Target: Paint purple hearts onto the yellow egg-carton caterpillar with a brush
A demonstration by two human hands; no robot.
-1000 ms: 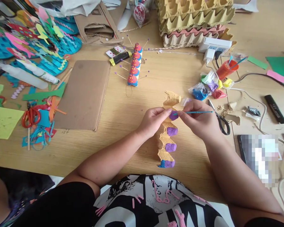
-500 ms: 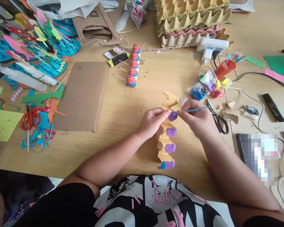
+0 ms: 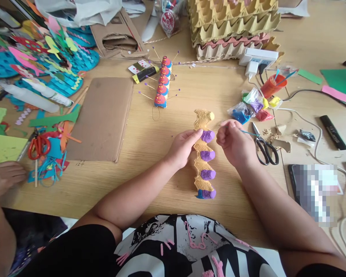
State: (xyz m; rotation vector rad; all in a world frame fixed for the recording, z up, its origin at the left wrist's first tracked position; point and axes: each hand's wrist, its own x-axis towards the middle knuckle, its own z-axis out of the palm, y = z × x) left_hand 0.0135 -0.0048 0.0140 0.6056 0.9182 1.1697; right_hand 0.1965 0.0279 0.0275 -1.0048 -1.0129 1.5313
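A yellowish egg-carton strip point(image 3: 202, 146) stands lengthwise in front of me. Purple clay covers four of its bumps on the right side, blue clay marks its near end, and the far bump is bare. My left hand point(image 3: 185, 147) pinches the strip's left edge near the far end, thumb beside a purple bump. Just right of the strip, not touching it, my right hand point(image 3: 237, 143) is closed around a thin blue stick point(image 3: 248, 132), whose end points toward the black scissors point(image 3: 265, 148). Farther off is a finished-looking red and blue strip point(image 3: 163, 82) with pins.
Bagged clay point(image 3: 255, 104) and an orange cup point(image 3: 272, 85) lie at the right, near a power strip point(image 3: 259, 57). Cardboard point(image 3: 99, 119), red scissors point(image 3: 39, 146) and paper scraps are on the left. Another person's hand point(image 3: 8, 175) rests at the left edge. Egg trays point(image 3: 235, 29) are stacked behind.
My right hand has drawn back from the strip with the blue stick. The strip has tilted, showing its bump tops. Another person's hand has come in at the left.
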